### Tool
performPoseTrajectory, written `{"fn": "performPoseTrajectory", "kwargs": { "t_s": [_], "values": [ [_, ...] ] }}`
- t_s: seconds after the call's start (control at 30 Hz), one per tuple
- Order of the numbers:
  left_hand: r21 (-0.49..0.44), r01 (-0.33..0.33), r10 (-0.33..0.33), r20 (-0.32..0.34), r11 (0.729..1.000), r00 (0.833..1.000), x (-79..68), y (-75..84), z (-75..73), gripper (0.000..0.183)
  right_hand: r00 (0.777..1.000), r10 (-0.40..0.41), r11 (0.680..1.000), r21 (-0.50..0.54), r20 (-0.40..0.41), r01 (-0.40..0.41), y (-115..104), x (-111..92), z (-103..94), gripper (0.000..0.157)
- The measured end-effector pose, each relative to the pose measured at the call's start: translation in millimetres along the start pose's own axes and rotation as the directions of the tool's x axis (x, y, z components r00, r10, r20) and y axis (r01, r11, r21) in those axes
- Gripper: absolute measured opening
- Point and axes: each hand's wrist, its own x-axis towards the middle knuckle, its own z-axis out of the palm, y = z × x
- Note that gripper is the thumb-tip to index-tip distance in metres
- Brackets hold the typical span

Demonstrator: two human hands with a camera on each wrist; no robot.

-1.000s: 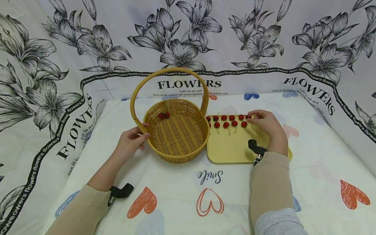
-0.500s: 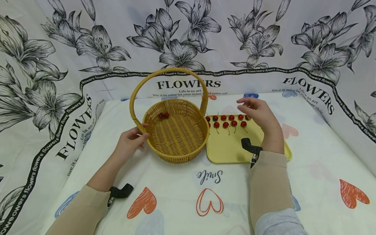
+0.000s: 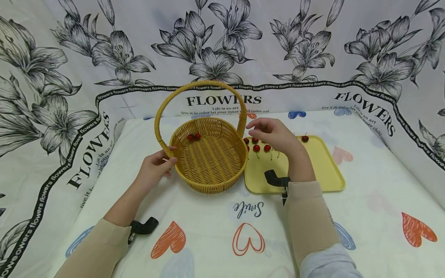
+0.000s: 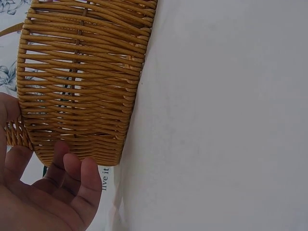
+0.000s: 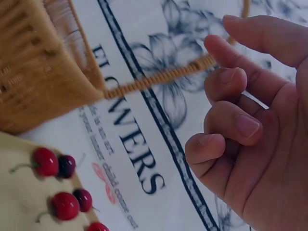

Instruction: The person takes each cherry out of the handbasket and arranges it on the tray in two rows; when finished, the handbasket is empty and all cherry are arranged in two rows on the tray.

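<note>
A yellow wicker basket (image 3: 208, 185) with a tall arched handle stands mid-table. My left hand (image 3: 154, 168) grips its left side, thumb at the rim by the handle's foot; the left wrist view shows several loosely bent fingers beside the woven wall (image 4: 82, 86). Two red cherries (image 3: 194, 136) lie inside at the back left. My right hand (image 3: 272, 135) hovers over the yellow tray (image 3: 323, 170), fingertips near the basket's right handle foot. In the right wrist view its fingers are loosely bent, nothing visible between thumb and index finger. Cherries (image 3: 256, 148) line the tray's back, partly hidden by this hand.
The tray sits right against the basket's right side. One cherry (image 3: 304, 138) lies near the tray's back right. A white cloth (image 3: 208, 231) printed with hearts covers the table, and a flower-print curtain (image 3: 222, 46) rises behind it.
My right hand has risen from the cherries at the tray's back and moved left toward the basket, uncovering a cherry at the back right. My left hand and the basket have stayed put.
</note>
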Motion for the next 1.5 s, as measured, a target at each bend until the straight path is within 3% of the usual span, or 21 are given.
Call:
{"fn": "performPoseTrajectory", "kwargs": {
  "t_s": [0.33, 0.6, 0.73, 0.83, 1.03, 1.23, 1.5],
  "values": [
    [-0.029, 0.001, -0.001, -0.009, 1.000, 1.000, -2.0, -1.7, -5.0, 0.045, 0.989, -0.092, 0.992, -0.072, 0.119, 0.101, -42, 30, 47.4, 0.021],
    [-0.017, 0.002, -0.002, -0.008, 1.000, 1.000, -1.4, -0.2, -6.5, 0.044, 0.968, -0.123, 0.972, -0.169, 0.220, 0.162, -80, 83, 78.1, 0.024],
    [0.003, 0.003, -0.003, 0.002, 1.000, 1.000, 1.0, 0.6, -7.1, 0.044, 0.963, -0.080, 0.963, -0.228, 0.259, 0.141, -77, 111, 98.2, 0.023],
    [0.014, 0.009, -0.009, 0.003, 1.000, 1.000, 1.1, 0.0, -6.0, 0.043, 0.958, 0.001, 0.946, -0.311, 0.288, 0.093, -67, 129, 115.1, 0.025],
    [0.006, 0.005, -0.005, -0.001, 1.000, 1.000, 0.1, -3.0, -4.0, 0.041, 0.944, 0.123, 0.849, -0.526, 0.307, 0.060, -47, 155, 141.4, 0.039],
    [0.008, -0.004, 0.004, -0.008, 1.000, 1.000, 1.0, -4.3, -2.0, 0.040, 0.963, 0.131, 0.705, -0.705, 0.236, 0.077, -40, 162, 159.5, 0.024],
    [0.026, 0.003, -0.003, -0.020, 1.000, 1.000, -0.2, -3.3, -3.2, 0.037, 0.979, 0.128, 0.580, -0.813, 0.157, 0.054, -35, 166, 176.7, 0.027]
  ]
}}
